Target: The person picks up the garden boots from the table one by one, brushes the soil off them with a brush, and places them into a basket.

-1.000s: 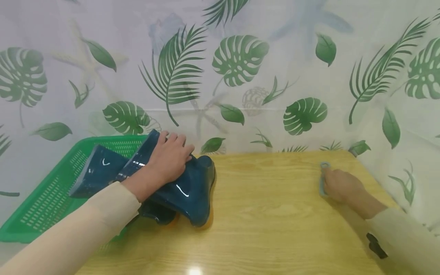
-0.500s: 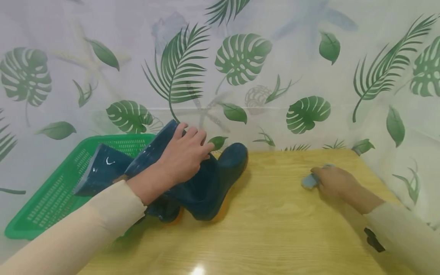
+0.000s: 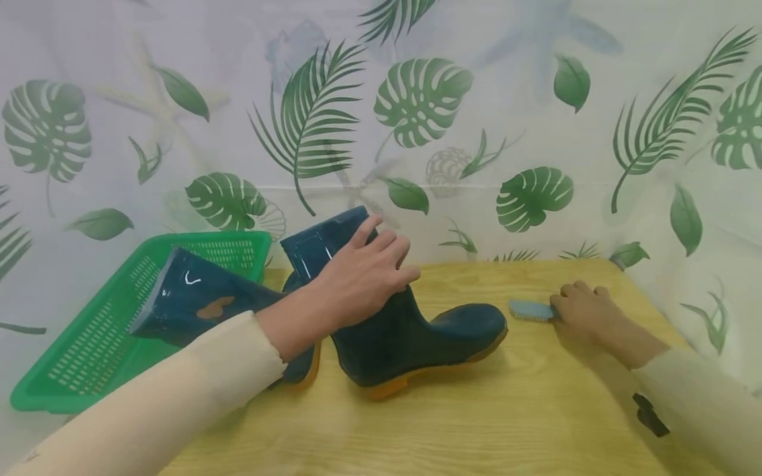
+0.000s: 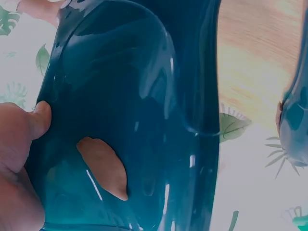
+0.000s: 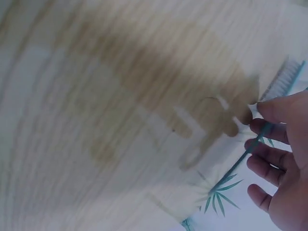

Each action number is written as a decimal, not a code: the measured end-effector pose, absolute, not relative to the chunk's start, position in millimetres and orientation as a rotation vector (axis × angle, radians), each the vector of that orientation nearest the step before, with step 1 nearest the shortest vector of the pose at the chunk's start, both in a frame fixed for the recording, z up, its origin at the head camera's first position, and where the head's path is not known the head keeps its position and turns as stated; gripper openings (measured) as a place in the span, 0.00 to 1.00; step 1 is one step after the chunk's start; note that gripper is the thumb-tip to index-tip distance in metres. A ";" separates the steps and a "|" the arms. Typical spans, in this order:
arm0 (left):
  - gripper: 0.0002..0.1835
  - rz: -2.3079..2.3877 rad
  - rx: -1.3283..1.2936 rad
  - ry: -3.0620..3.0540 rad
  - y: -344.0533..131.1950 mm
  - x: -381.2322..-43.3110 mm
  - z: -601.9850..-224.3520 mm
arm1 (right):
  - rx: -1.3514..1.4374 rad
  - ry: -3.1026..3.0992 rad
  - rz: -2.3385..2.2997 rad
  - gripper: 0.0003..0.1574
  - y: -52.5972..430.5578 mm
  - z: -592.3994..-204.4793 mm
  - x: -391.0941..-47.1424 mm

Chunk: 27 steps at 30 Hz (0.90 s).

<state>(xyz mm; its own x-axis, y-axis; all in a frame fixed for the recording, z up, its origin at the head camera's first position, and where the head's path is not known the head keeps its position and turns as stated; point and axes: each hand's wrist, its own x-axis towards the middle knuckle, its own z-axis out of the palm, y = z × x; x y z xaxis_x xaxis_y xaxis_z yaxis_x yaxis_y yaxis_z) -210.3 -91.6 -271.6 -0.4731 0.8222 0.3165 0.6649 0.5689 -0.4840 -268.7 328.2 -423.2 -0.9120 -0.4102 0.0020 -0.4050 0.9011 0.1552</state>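
Gripping boot (image 3: pixel 393 337) by shaft: left hand (image 3: pixel 363 277), thumb against side. Boot on counter (image 3: pixel 476 430), sole down, shaft tilted left, toe toward brush (image 3: pixel 532 311); brown patch (image 4: pixel 103 168) on shaft. Right hand (image 3: pixel 589 317) pinches brush, on or just above counter. Second boot (image 3: pixel 205 287) slants out of basket (image 3: pixel 36 396). Step in hand seems positioning; next move likely calls for steady boot, brush brought to patch.

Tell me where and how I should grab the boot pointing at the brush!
Probably by its shaft, near the top, coming from above on your side. The boot leans sole-down, so the shaft sticks up; the left hand holds it there.
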 end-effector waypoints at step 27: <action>0.10 0.142 -1.109 -2.771 -60.1 -224.9 -278.8 | 0.645 -3.036 0.281 0.27 320.2 -427.4 -261.3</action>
<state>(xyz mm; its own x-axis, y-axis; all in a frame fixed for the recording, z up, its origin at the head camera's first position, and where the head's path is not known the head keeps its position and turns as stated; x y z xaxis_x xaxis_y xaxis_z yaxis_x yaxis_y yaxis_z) -224.9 -60.1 -278.8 -0.7144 0.6916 0.1063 0.6771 0.7216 -0.1444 -261.3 320.2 -427.4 -0.9141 -0.4007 0.0621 -0.4053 0.8981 -0.1706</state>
